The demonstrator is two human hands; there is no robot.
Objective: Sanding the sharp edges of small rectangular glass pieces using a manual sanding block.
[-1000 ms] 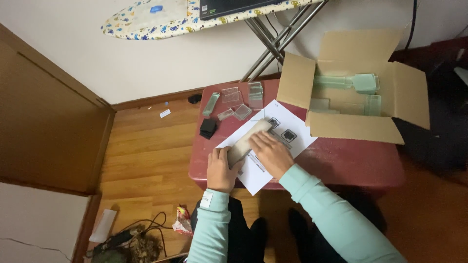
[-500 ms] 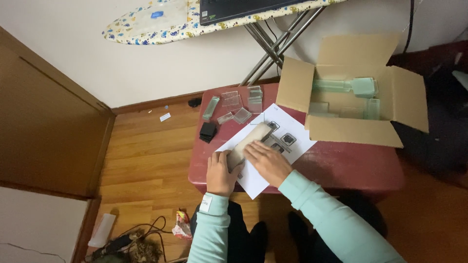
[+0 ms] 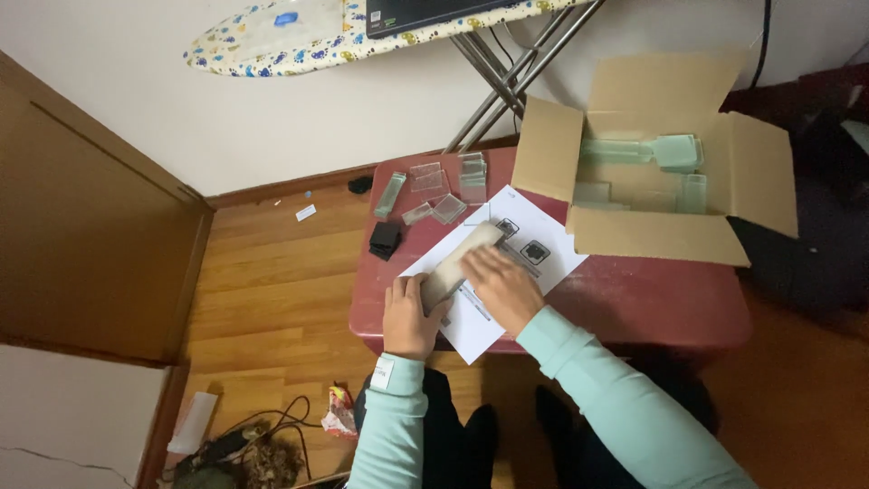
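Note:
A long pale rectangular piece [image 3: 462, 255] lies slanted on a white paper sheet [image 3: 543, 231] on the low red table [image 3: 634, 299]. My left hand [image 3: 409, 315] grips its near end at the table's front edge. My right hand [image 3: 500, 285] presses flat on the piece and the sheet just to the right. Two small dark square items [image 3: 534, 251] rest on the sheet beyond my right hand.
An open cardboard box [image 3: 656, 231] with clear greenish pieces inside stands at the table's right. Several clear plastic pieces [image 3: 434, 186] and a small black block [image 3: 385, 238] lie at the far left of the table. An ironing board [image 3: 299, 36] stands behind. Clutter and cables [image 3: 244, 448] lie on the wood floor.
My right hand has slid a little toward me along the pale piece. My left hand stays on the near end.

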